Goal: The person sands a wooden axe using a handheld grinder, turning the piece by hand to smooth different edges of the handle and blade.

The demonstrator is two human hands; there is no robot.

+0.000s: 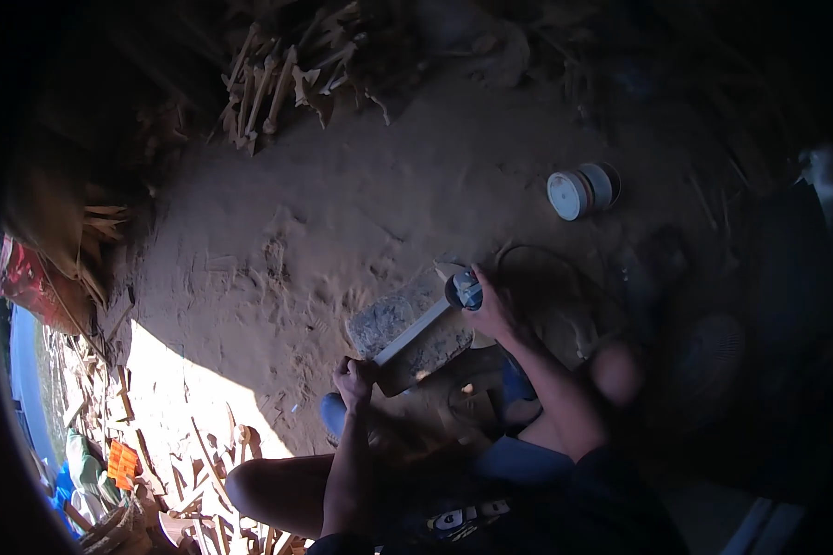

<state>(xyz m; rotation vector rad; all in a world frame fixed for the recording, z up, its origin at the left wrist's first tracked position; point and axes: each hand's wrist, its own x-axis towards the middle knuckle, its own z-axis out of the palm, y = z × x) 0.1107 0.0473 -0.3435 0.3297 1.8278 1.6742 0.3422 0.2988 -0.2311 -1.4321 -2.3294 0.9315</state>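
Note:
My left hand is closed around the lower end of a long, pale wooden strip, which slants up to the right. At the strip's upper end, my right hand is wrapped round what looks like an angle grinder, with a dark round rim and a grey-blue body. The tool meets or overlaps the strip; whether its disc touches cannot be seen. Beneath the strip lies a rough grey stone block on the ground. A dark cable curves near the tool.
A pale bucket lies on its side on the dirt floor. Pale wooden pieces are piled at the back. Sunlit scraps and an orange item lie at lower left. Deep shadow covers the right side.

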